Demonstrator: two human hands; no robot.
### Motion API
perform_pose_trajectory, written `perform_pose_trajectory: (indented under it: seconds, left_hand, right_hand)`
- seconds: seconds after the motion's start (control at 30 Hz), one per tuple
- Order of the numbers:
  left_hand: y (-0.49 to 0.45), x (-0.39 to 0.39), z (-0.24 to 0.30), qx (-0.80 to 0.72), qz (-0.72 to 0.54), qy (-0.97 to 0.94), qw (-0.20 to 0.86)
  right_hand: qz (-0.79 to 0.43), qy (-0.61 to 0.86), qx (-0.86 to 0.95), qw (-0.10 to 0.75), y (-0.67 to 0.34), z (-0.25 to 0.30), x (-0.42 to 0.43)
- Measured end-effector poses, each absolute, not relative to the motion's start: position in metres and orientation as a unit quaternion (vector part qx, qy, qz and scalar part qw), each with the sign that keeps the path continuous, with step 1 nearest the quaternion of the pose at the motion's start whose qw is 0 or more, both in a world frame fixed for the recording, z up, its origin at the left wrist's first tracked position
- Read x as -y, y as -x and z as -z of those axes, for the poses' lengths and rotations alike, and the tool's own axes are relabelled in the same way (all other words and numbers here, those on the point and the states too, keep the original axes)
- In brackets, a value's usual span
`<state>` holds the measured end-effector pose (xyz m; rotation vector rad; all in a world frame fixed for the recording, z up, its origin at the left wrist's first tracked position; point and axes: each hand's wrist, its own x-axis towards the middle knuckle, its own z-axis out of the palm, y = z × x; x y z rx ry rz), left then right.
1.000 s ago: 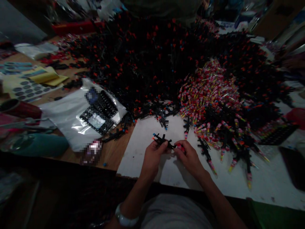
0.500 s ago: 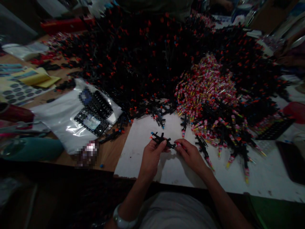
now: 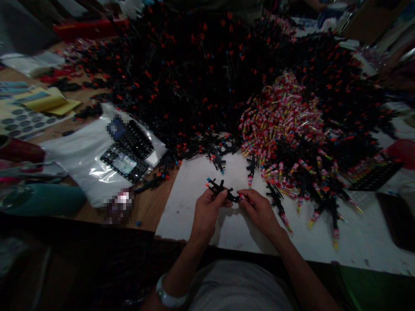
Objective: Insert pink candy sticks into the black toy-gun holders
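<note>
1. beyond the hands: a spiky heap of black plastic toys [image 3: 194,77] with orange tips, and glossy striped candy tubes [image 3: 282,116] to the right.
2. left hand [image 3: 207,211] grips a black toy gun [image 3: 220,189]; right hand [image 3: 261,211] pinches its rear end above the white sheet [image 3: 194,216].
3. left: a crinkled clear bag [image 3: 81,160].

Cluttered wood table [image 3: 152,211].
White sheet [image 3: 194,207] at near edge; big heap of black toys [image 3: 201,77] across the back; striped tubes [image 3: 282,116] piled right of centre, spilling onto the sheet; plastic bag [image 3: 81,160], sticker sheets [image 3: 22,123] and yellow paper [image 3: 48,101] on the left.
</note>
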<state>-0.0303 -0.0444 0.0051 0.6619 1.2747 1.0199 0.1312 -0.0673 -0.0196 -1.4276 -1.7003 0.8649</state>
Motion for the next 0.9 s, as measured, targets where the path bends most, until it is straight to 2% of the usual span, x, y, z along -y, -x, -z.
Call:
perform_pose_trajectory:
  seconds: [0.9]
  left_hand:
    - [0.0241, 0.0491, -0.0063, -0.549, -0.439, -0.269, 0.659]
  right_hand:
    - [-0.365, 0.609, 0.6, 0.369, -0.124, 0.0178, 0.0743]
